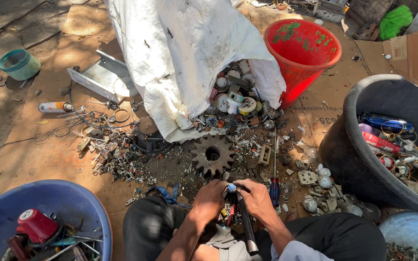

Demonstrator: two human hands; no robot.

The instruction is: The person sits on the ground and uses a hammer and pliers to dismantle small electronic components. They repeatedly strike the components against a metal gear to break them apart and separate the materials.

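Left hand (210, 197) pinches a small blue-capped part (231, 187); right hand (256, 199) grips closed on hammer (246, 223); short, square taps look safest near the rusty gear (212, 154).

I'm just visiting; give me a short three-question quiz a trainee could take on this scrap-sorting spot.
1. True or false: the red bucket stands upright.
2. What lies just beyond the hands: A) rusty gear B) spray can C) teal cup?
3. Which hand grips the dark rod?

Key: 1 false, it is tipped on its side. 2 A. 3 the right hand; the left hand pinches a small bluish part.
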